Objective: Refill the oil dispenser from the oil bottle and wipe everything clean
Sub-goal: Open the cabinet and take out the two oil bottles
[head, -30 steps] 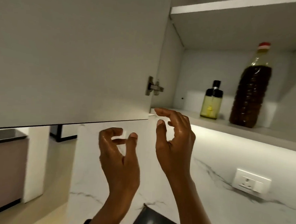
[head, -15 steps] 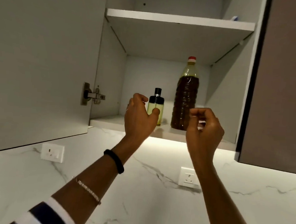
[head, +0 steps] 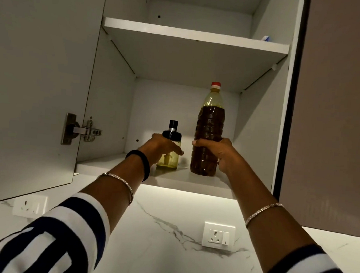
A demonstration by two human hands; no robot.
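both hands now gripping, left hand (head: 161, 146) oil dispenser (head: 169, 154); right hand (head: 218, 152) dark oil bottle (head: 209, 129)

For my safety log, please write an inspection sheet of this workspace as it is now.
Surface: white lower shelf, carries both containers.
Job's things: oil dispenser and oil bottle upright, apart, caps on.
Clutter: small blue-white item on upper shelf, unidentifiable.
Hands: left hand grips oil dispenser; right hand grips oil bottle.
Cables: nothing seen.
Surroundings: open cabinet door, marble wall, two sockets.
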